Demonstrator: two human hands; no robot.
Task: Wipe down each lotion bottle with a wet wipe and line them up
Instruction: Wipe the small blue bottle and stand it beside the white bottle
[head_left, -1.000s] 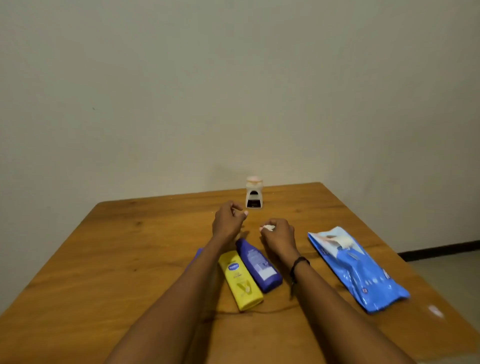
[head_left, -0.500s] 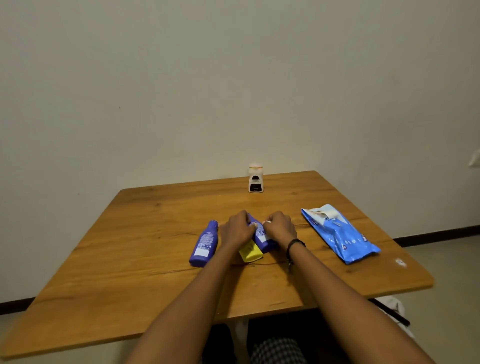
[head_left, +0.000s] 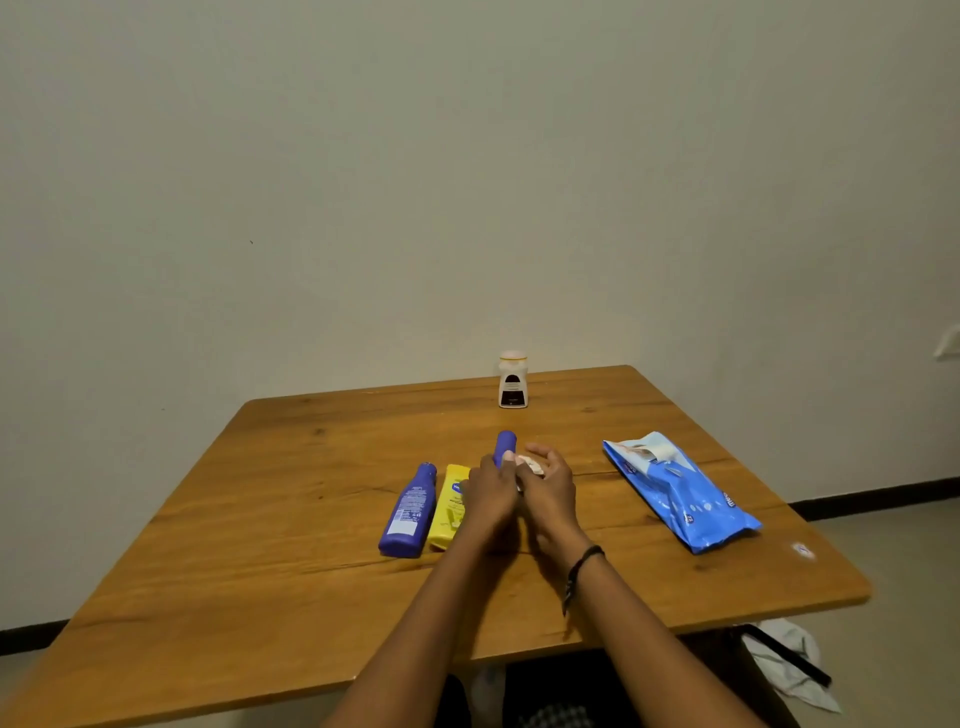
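I see the wooden table (head_left: 270, 545) filling the lower view, set against a plain wall. On its right side lies the blue wet-wipe pack (head_left: 680, 493), flat, its flap end toward the far edge, well apart from the bottles. Left of centre, the purple bottle (head_left: 409, 512) lies on its side with its cap pointing away from me, and the yellow bottle (head_left: 450, 506) lies just beside it on the right, the two touching or nearly so. My left hand (head_left: 491, 493) is closed around a second purple bottle (head_left: 505, 447), whose cap end sticks out beyond the fingers; that hand partly covers the yellow bottle. My right hand (head_left: 550, 491) sits right against the left, curled, pinching a small white wet wipe (head_left: 531, 464) at the held bottle. A small white-and-brown bottle (head_left: 513, 382) stands upright near the far edge, alone.
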